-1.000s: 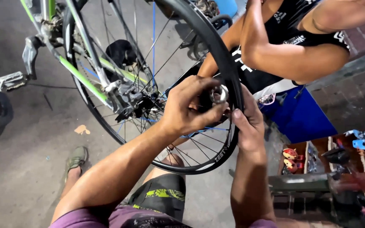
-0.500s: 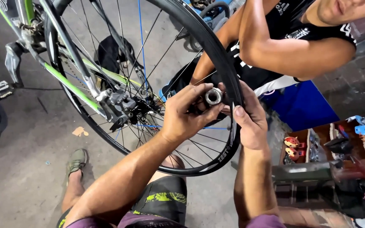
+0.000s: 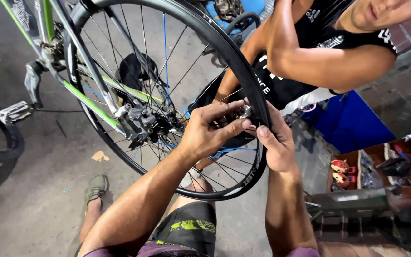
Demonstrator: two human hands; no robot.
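A black bicycle wheel [image 3: 236,59] with thin spokes stands in a green and black frame [image 3: 91,107]. My left hand [image 3: 210,131] reaches through beside the rim and pinches a small silver metal part [image 3: 243,113] at the rim's inner side. My right hand [image 3: 274,143] grips the rim from the right, thumb pressed near the same spot. The brake caliper and hub [image 3: 141,121] sit just left of my left hand.
Another person in a black sleeveless shirt [image 3: 310,52] leans in behind the wheel, arm raised. A pedal [image 3: 15,112] and part of another tyre [image 3: 1,138] are at left. A blue box [image 3: 353,123] and a shelf of small parts [image 3: 381,166] stand at right.
The view has shifted so the wheel sits lower and more central. My left fingers have closed tighter around the silver part at the rim; my right hand stays on the rim.
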